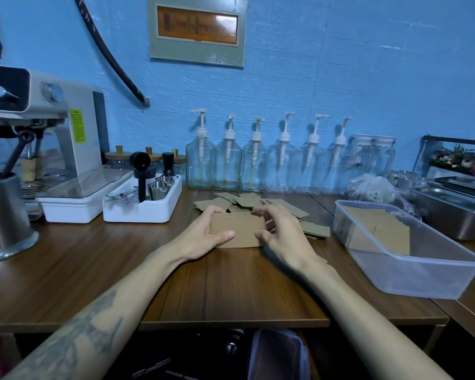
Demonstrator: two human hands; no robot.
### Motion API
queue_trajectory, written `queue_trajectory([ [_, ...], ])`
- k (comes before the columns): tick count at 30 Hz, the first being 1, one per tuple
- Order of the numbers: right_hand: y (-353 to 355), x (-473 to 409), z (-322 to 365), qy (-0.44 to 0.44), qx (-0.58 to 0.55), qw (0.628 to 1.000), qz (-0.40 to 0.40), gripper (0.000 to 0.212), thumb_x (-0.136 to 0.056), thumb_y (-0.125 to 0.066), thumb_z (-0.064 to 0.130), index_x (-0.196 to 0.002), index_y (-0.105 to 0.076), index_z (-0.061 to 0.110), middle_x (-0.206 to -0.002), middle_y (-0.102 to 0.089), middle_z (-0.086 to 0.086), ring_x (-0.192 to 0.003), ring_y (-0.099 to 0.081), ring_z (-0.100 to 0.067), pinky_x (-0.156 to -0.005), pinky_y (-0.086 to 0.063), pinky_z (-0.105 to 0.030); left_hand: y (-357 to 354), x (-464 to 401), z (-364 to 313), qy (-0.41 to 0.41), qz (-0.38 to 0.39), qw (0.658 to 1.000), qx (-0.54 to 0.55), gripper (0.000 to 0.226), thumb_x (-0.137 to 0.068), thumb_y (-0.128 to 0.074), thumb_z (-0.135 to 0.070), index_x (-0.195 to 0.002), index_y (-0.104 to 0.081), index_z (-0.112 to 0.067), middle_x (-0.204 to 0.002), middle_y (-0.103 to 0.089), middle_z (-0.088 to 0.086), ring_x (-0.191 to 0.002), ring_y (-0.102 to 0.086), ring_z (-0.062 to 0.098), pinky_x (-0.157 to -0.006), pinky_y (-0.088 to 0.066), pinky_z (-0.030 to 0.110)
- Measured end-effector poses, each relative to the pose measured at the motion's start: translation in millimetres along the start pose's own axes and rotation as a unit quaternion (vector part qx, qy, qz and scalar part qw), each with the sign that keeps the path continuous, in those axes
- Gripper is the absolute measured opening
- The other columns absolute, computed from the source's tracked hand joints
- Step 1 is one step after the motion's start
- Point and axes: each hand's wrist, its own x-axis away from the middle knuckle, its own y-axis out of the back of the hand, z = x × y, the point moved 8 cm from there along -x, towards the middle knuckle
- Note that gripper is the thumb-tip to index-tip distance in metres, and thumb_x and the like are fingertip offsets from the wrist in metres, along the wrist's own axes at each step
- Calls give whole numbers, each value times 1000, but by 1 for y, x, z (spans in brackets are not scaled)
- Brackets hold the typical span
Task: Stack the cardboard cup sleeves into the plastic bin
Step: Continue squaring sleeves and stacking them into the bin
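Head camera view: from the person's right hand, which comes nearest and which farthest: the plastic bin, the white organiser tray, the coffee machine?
From the right hand:
1. Plastic bin, just to its right.
2. White organiser tray, across to the left.
3. Coffee machine, far left against the wall.

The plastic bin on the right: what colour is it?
Clear, colourless plastic bin; head view.
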Motion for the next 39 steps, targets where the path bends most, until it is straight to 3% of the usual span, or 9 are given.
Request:
queue_trajectory([
  [6,-11,-6,1,6,58,997,58,72,-94,-63,38,-154,-24,34,-151,-24,-1,-142,-29,-22,-117,-28,-39,0,-1,0,-9,-7,1000,-11,40,-90,-69,-31,-119,-42,-28,-105,-66,-4,-96,-64,8,-83,-50,27],
  [8,-27,-8,0,-9,36,993,116,68,-100,-54,37,-157,-16,31,-155,-21,-2,-145,-26,-22,-115,-22,-29,-2,-1,-2,-11,3,1000,-9,40,-92,-67,-28,-121,-39,-25,-102,-64,-6,-86,-62,-3,-74,-46,16],
  [12,-43,-8,3,-6,24,992,120,59,-105,-43,23,-157,-18,16,-142,-31,-5,-134,-36,-22,-97,-22,-16,-4,0,-5,-12,10,1000,-9,44,-95,-62,-26,-128,-32,-29,-114,-59,-6,-81,-60,-9,-72,-44,9],
  [15,-39,-11,7,27,68,991,112,52,-105,-43,21,-154,-28,17,-137,-36,-7,-128,-40,-24,-99,-27,-21,-3,0,-8,-30,3,999,-31,46,-96,-61,-25,-131,-33,-33,-114,-53,-16,-73,-56,-10,-67,-40,5],
  [19,-35,-16,18,70,159,980,93,45,-105,-42,30,-149,-38,22,-135,-43,-3,-125,-37,-23,-106,-34,-41,-3,-1,-4,-17,5,1000,-9,38,-95,-63,-19,-124,-38,-24,-106,-61,-3,-85,-60,3,-75,-49,16],
  [26,-30,-33,19,41,124,985,116,40,-97,-60,33,-133,-57,16,-130,-59,-5,-124,-43,-24,-105,-36,-41,-2,-1,-6,-19,-4,1000,-12,36,-94,-64,-15,-119,-38,-18,-96,-55,-6,-74,-56,-11,-67,-46,10],
  [31,-30,-42,21,39,103,981,161,23,-92,-68,29,-111,-65,17,-93,-61,2,-95,-55,-23,-77,-40,-31,0,0,-7,-4,-16,1000,5,39,-90,-70,-21,-117,-42,-19,-98,-62,-2,-77,-58,-3,-71,-49,16],
  [33,-29,-41,22,36,109,980,166,21,-92,-67,30,-110,-63,20,-86,-55,7,-92,-54,-20,-76,-41,-32,1,0,-7,-2,-26,1000,10,41,-87,-73,-21,-116,-44,-18,-102,-64,2,-83,-59,4,-78,-50,25],
  [39,-9,-32,25,41,159,976,147,22,-97,-59,29,-116,-54,18,-103,-55,-5,-105,-53,-28,-86,-45,-40,0,-2,-15,-29,-41,997,52,55,-82,-79,-16,-123,-42,-16,-102,-63,0,-70,-56,-8,-66,-45,9],
])
